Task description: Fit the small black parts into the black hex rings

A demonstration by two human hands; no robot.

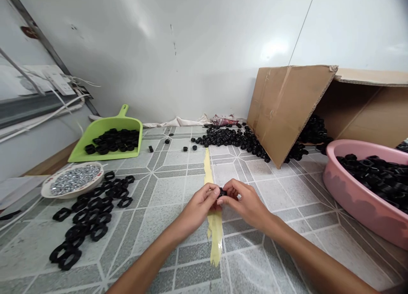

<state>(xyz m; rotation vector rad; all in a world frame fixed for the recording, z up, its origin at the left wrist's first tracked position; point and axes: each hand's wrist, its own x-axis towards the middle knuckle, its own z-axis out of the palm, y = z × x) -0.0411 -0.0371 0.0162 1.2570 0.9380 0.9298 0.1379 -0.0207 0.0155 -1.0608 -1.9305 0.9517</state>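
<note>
A small black plastic ring (222, 193) is pinched between my two hands, above a yellow tape strip (215, 238) on the tiled surface. On its left side my left hand (205, 199) closes thumb and fingers on it. My right hand (244, 200) grips the other side with curled fingers, which partly cover the ring. Several loose black rings (99, 232) lie to the left of my hands. Beside them stands a shallow white bowl (46, 191) of small shiny metal pieces (75, 179).
At the back left, a green dustpan (106, 159) holds black rings. Small black parts (228, 137) are heaped against a tipped cardboard box (287, 102). A pink basin (353, 200) full of black pieces stands at right. Cables and a power strip (60, 82) run along the left wall.
</note>
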